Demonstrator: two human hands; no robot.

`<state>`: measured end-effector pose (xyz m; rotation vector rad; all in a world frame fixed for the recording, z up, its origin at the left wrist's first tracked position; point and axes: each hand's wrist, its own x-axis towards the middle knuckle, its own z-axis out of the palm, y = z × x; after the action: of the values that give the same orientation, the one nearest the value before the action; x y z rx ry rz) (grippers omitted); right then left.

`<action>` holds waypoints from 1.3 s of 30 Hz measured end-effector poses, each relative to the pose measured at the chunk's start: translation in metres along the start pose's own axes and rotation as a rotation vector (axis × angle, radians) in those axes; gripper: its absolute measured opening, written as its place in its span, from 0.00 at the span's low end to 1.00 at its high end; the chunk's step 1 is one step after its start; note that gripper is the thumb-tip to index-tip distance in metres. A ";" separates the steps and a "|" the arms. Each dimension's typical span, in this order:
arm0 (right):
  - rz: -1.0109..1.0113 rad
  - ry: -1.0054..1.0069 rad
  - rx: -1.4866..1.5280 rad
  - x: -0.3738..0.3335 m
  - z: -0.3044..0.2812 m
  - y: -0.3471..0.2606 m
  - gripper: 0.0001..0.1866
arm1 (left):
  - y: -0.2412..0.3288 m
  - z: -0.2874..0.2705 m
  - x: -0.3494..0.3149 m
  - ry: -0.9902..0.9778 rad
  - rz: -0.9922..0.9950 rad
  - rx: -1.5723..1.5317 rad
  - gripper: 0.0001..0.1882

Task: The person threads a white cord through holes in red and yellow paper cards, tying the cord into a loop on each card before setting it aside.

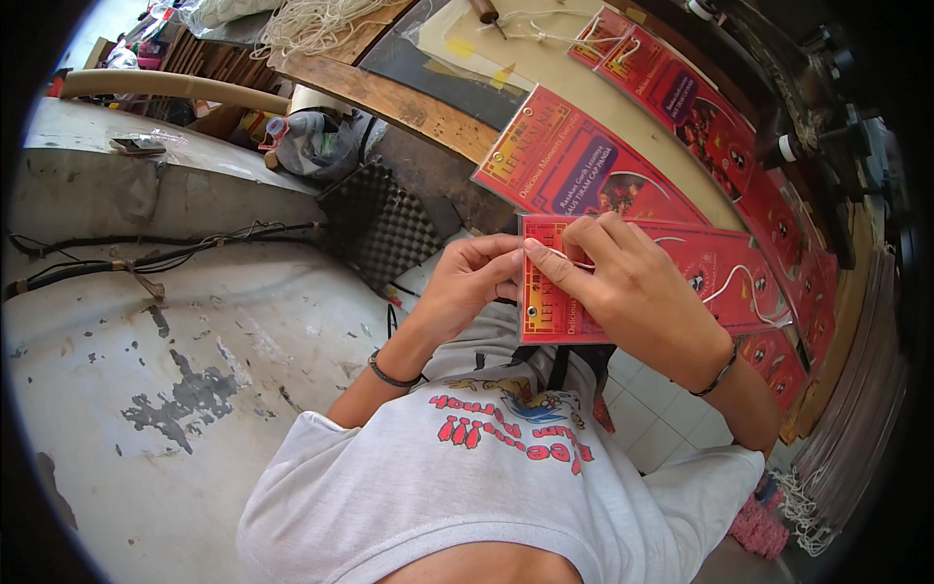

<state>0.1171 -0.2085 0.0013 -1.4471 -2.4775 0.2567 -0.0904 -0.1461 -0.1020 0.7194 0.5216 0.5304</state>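
Head view: a person's two hands are working at a red card, holding it in front of the body beside the bench (pixel 418 109). The left hand (pixel 474 284) is closing thumb and forefinger at the left edge of the red card (pixel 564 316); whether it is also gripping cord, one cannot tell. The right hand (pixel 632 277) is reaching across the card, fingers curling, its thumb pressing near that edge. A white cord (pixel 752 289) is looping over the card's right part. Another red card (pixel 574 161) is lying just beyond, on the bench.
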 end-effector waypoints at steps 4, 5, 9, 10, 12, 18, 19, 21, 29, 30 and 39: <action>0.013 -0.071 0.012 -0.002 -0.004 0.005 0.24 | -0.001 -0.003 0.004 -0.017 0.063 0.128 0.13; 0.015 -0.084 0.031 -0.002 -0.004 0.007 0.25 | -0.001 -0.003 0.005 -0.016 0.079 0.174 0.12; 0.006 -0.098 0.090 -0.001 -0.006 0.014 0.27 | -0.005 0.000 0.007 -0.005 0.197 0.210 0.11; 0.015 -0.125 0.101 0.000 -0.008 0.014 0.27 | -0.006 0.000 0.007 -0.005 0.213 0.193 0.11; 0.026 -0.131 0.126 0.002 -0.009 0.014 0.26 | -0.007 0.000 0.008 -0.003 0.217 0.187 0.11; 0.012 -0.024 0.199 0.004 -0.004 0.016 0.25 | -0.002 0.002 0.007 0.026 0.151 0.188 0.10; 0.019 -0.024 0.221 0.004 -0.004 0.017 0.25 | -0.001 0.002 0.006 0.035 0.147 0.178 0.10; 0.025 -0.040 0.231 0.004 -0.005 0.018 0.24 | 0.000 0.001 0.005 0.034 0.135 0.116 0.11; -0.050 0.049 0.016 0.002 0.001 0.009 0.18 | 0.021 0.027 0.001 0.090 0.001 0.146 0.13; -0.050 0.047 0.013 0.002 0.001 0.007 0.17 | 0.022 0.028 0.002 0.080 0.000 0.169 0.14; 0.048 -0.084 0.247 0.001 -0.011 0.005 0.22 | 0.025 0.026 0.007 0.033 0.037 0.210 0.15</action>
<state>0.1239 -0.2048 0.0106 -1.4188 -2.3753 0.6218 -0.0761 -0.1385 -0.0692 0.9234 0.6013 0.5270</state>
